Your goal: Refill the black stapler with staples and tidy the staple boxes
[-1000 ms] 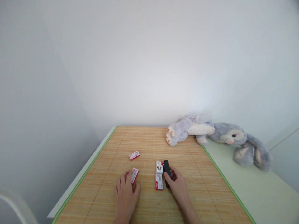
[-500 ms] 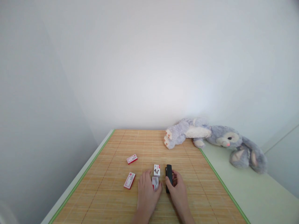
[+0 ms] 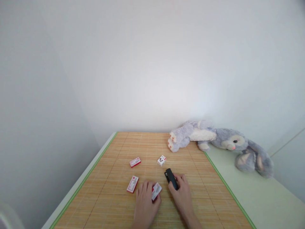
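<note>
My left hand (image 3: 145, 201) is closed around a small white and red box (image 3: 156, 191), thumb on its near side and fingers on its left; the box tilts to the right. Between the thumb and fingers of my right hand (image 3: 181, 194) is a black stapler (image 3: 172, 178), its front end pointing away and to the left. Beyond the two hands lies a small white box (image 3: 161, 160) with a dark picture on top. Left of my left hand rests a white box with red edges (image 3: 132, 184), and a similar box (image 3: 135, 162) lies farther back.
A bamboo mat (image 3: 111, 197) with green edging covers most of the table (image 3: 267, 197). A grey plush rabbit (image 3: 202, 135) lies on its side along the back right, against the white wall (image 3: 152, 70).
The pictured white box has shifted away from me and turned. My left hand and its box have moved slightly left and tilted. The stapler has rotated to point more to the left.
</note>
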Demonstrator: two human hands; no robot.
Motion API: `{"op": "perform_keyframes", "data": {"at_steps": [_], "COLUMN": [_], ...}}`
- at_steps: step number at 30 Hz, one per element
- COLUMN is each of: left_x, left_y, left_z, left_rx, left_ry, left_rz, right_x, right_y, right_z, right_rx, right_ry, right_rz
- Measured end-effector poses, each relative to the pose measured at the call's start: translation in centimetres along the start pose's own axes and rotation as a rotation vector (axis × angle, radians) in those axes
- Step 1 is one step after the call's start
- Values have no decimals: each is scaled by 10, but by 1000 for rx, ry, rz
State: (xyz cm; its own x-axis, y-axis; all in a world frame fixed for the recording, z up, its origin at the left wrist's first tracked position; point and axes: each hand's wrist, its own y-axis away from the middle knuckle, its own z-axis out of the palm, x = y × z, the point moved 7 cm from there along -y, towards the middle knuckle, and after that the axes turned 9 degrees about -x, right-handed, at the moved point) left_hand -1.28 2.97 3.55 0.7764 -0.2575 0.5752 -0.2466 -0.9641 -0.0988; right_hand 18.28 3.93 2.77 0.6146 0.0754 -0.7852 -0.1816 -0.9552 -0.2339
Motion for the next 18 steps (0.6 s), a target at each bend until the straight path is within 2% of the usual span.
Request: {"op": "perform_keyframes", "data": {"at_steps": [4, 7, 10, 12, 14, 18], "left_x": [3, -9, -18, -20, -21, -19], "left_y": [13, 17, 17, 18, 18, 19], "left_z": [4, 9, 15, 16, 16, 16], "left_rx": [-73, -14, 17, 38, 65, 95], "left_ry": [-24, -101, -176, -200, -209, -203], "left_rz": [130, 118, 110, 88, 47, 1], "right_x": [-28, -48, -62, -65, -62, -32], "right_y": [-18, -30, -40, -44, -48, -46], "right_z": [9, 25, 42, 47, 45, 29], "right_rx": [-202, -353, -420, -403, -323, -99], "right_ry": [90, 67, 13, -53, -186, -525], "right_rz": [-153, -246, -291, -293, -261, -107]}}
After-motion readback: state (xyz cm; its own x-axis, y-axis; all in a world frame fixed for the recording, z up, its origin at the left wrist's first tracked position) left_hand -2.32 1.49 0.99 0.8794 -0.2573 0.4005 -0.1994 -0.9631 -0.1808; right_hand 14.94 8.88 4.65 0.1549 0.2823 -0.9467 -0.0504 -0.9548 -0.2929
